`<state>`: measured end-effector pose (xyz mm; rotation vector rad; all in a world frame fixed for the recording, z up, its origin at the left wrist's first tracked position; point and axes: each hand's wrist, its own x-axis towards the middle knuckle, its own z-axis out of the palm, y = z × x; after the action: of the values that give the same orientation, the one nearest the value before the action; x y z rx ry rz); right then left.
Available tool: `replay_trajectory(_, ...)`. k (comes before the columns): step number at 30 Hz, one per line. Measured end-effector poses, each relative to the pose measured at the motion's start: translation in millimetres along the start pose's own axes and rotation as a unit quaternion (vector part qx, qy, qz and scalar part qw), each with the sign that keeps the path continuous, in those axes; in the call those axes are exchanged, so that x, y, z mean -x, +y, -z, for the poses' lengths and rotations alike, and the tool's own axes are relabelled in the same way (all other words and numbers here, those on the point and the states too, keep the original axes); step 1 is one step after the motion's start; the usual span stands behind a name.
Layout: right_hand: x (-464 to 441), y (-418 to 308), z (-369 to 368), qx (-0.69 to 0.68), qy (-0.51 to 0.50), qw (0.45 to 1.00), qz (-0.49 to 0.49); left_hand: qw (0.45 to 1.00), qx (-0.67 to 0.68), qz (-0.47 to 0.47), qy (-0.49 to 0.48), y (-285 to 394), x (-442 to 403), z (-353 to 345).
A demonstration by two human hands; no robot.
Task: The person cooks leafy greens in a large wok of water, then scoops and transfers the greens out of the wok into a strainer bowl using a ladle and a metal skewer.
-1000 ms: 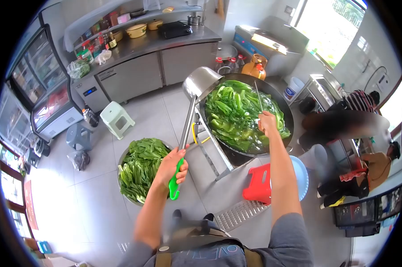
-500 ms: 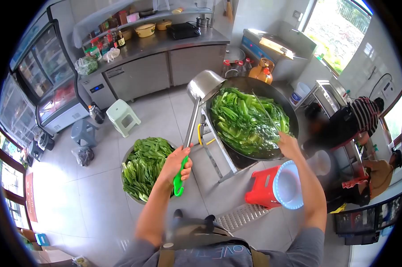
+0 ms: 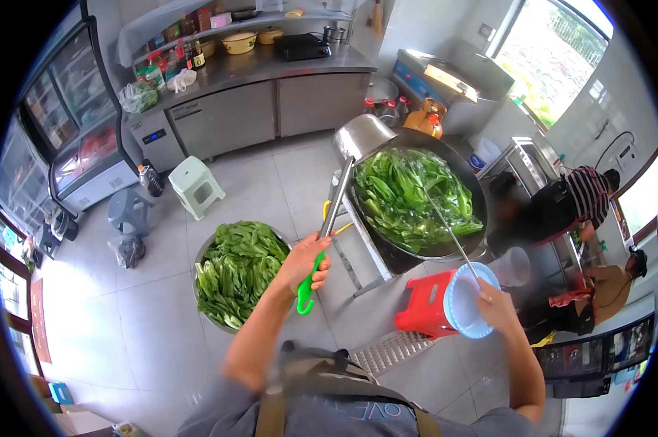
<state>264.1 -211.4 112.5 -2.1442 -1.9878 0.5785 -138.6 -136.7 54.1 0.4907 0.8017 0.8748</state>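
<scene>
Honestly, with the left hand (image 3: 305,265) clamped on a metal ladle (image 3: 365,137) by the wok (image 3: 456,159) and the right hand (image 3: 496,304) closed round a thin rod (image 3: 453,236) reaching into its leafy greens (image 3: 402,195), I'd stir slow and low so nothing slops over.

The left hand (image 3: 307,264) holds a ladle (image 3: 335,202) by its green end, bowl at ten o'clock on the wok (image 3: 476,177). Toward five o'clock, the right hand (image 3: 496,306) holds a thin rod (image 3: 451,233), near a blue basin (image 3: 463,312).
</scene>
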Motion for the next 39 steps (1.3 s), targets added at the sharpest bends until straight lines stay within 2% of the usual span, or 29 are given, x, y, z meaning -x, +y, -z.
replay_trajectory(4,24.6,1.2,-1.1,-0.017,-0.016,0.998,-0.058,1.0,-0.02,-0.005,-0.001,7.5,5.2,7.2)
replay_trajectory(7,17.5,-5.4,-22.3,-0.091,-0.04,0.987,-0.124,0.998,-0.052,0.007,0.017,10.3,3.4,8.2)
replay_trajectory(10,8.2,-6.8,-38.7,-0.11,-0.021,0.981,-0.157,0.998,-0.056,0.021,0.012,13.5,2.4,9.8)
replay_trajectory(13,29.0,-24.0,-24.1,-0.143,0.053,0.979,-0.135,0.998,-0.054,0.013,-0.008,18.9,6.1,14.5)
replay_trajectory(16,32.2,-21.8,-27.6,-0.118,0.169,0.978,0.006,0.999,-0.052,0.012,-0.002,23.6,11.0,14.6)
replay_trajectory(18,2.4,-31.8,-26.7,-0.071,0.172,0.981,0.049,0.999,-0.045,0.018,0.007,23.6,11.1,16.1)
replay_trajectory(20,-29.2,-71.2,-24.8,-0.1,0.113,0.989,-0.005,0.999,-0.029,0.017,0.011,22.9,7.5,17.3)
replay_trajectory(22,-74.0,-80.9,-50.3,-0.16,0.062,0.984,-0.046,1.0,-0.014,0.016,-0.015,20.2,1.4,24.9)
replay_trajectory(24,-117.3,-74.3,-90.6,-0.041,0.108,0.992,0.043,1.0,-0.013,0.011,-0.023,21.1,1.4,25.2)
replay_trajectory(29,-119.6,-96.0,-109.3,0.112,0.0,0.993,-0.033,0.998,-0.002,0.034,-0.043,18.9,2.2,36.7)
replay_trajectory(31,-133.7,-80.6,-122.1,0.121,-0.008,0.992,-0.04,0.999,-0.016,0.034,-0.031,21.2,5.6,34.2)
replay_trajectory(32,-145.6,-61.8,-137.6,0.132,0.034,0.991,0.01,0.999,-0.022,0.032,-0.026,21.7,7.4,32.4)
replay_trajectory(35,-165.6,-64.7,-145.6,-0.014,-0.021,0.996,-0.091,0.999,-0.028,0.039,-0.018,21.2,11.0,31.9)
replay_trajectory(36,-164.3,-69.3,-143.9,-0.137,-0.027,0.982,-0.13,0.999,-0.031,0.031,-0.023,18.6,10.7,33.1)
replay_trajectory(37,-163.0,-74.2,-142.5,-0.259,-0.031,0.951,-0.165,0.999,-0.034,0.023,-0.029,15.6,9.8,36.3)
replay_trajectory(39,-156.0,-80.5,-137.5,-0.485,-0.023,0.85,-0.202,0.998,-0.053,0.006,-0.045,16.1,10.7,37.5)
